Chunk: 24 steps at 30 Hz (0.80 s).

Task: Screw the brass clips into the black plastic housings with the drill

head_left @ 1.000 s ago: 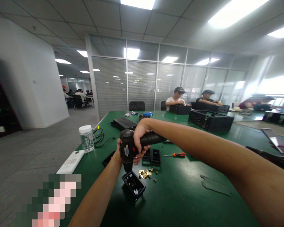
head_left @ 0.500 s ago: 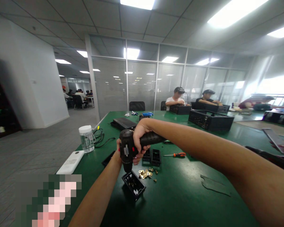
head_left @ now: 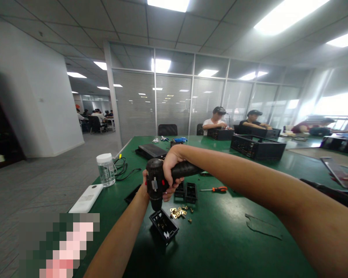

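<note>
A black cordless drill (head_left: 155, 185) points down, its chuck over one end of a black plastic frame (head_left: 169, 238) on the table. My right hand (head_left: 171, 164) is closed around the drill's grip from above. Behind the drill body, my left hand (head_left: 145, 187) wraps round it and is partly hidden. Brass plates (head_left: 174, 212) and small screws (head_left: 190, 220) lie in a loose pile to the right of the chuck. The bit and its contact with the frame cannot be made out.
Beyond the pile stand more black plastic frames (head_left: 191, 192) and an orange-handled screwdriver (head_left: 219, 189). A plastic jar (head_left: 106, 173) and a white power bank (head_left: 86, 199) are at the left edge. Black metal cases (head_left: 258, 148) and two people sit farther back.
My hands and the drill hold the same position over the black frame. Across the table, a person's hands have shifted slightly.
</note>
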Each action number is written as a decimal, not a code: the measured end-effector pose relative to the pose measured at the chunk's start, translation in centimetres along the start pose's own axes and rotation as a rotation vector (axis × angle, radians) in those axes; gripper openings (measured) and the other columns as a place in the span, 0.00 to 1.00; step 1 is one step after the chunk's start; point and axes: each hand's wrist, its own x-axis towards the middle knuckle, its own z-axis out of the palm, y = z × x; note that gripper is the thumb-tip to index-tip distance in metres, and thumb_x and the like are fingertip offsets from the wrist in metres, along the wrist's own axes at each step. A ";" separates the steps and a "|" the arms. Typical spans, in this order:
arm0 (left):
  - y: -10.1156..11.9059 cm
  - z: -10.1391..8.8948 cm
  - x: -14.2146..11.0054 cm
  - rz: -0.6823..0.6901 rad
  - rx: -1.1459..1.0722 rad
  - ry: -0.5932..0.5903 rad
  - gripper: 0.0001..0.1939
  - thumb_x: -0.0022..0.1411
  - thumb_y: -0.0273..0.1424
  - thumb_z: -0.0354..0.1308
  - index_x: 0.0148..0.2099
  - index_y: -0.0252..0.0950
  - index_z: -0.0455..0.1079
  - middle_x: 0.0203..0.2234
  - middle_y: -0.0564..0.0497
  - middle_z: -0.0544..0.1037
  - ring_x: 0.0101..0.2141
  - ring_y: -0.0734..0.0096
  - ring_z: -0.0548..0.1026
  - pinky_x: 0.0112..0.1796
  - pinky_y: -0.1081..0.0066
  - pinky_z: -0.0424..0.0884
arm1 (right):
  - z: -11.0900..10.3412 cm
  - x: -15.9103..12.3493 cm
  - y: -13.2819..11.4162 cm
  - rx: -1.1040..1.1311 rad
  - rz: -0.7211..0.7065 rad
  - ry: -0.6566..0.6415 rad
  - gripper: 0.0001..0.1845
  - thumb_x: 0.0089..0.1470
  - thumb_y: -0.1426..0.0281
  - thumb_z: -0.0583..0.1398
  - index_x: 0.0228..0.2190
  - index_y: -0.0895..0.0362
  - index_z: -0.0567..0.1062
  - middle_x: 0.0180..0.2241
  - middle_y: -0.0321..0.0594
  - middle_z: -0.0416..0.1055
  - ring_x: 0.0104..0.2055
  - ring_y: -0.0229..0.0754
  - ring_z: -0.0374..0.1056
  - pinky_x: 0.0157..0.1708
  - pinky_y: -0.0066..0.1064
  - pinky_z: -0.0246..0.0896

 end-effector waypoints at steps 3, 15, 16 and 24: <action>-0.2 -0.2 -0.1 0.006 -0.001 0.015 0.53 0.26 0.59 0.67 0.50 0.30 0.63 0.29 0.47 0.71 0.25 0.66 0.69 0.27 0.66 0.63 | 0.1 0.0 0.0 -0.001 -0.003 0.006 0.09 0.44 0.75 0.65 0.31 0.64 0.73 0.27 0.37 0.71 0.23 0.32 0.67 0.25 0.23 0.69; -0.1 0.4 0.0 0.022 -0.007 0.016 0.52 0.27 0.59 0.67 0.50 0.29 0.64 0.29 0.47 0.71 0.24 0.65 0.69 0.27 0.67 0.63 | 0.1 0.0 -0.1 -0.010 -0.003 0.020 0.09 0.45 0.75 0.65 0.31 0.65 0.73 0.27 0.38 0.71 0.24 0.32 0.67 0.25 0.23 0.69; -0.1 0.5 0.0 0.019 -0.010 0.016 0.52 0.27 0.58 0.67 0.50 0.29 0.64 0.29 0.47 0.71 0.24 0.65 0.69 0.27 0.67 0.63 | 0.1 0.0 -0.1 -0.009 -0.003 0.020 0.09 0.45 0.75 0.65 0.31 0.65 0.73 0.27 0.38 0.71 0.24 0.32 0.67 0.25 0.23 0.69; 0.0 0.5 0.0 0.011 -0.012 0.016 0.52 0.27 0.57 0.69 0.51 0.29 0.63 0.29 0.46 0.71 0.25 0.65 0.69 0.27 0.66 0.63 | 0.1 0.1 -0.1 -0.011 0.011 0.018 0.08 0.45 0.74 0.65 0.30 0.65 0.73 0.27 0.38 0.70 0.23 0.32 0.67 0.24 0.23 0.68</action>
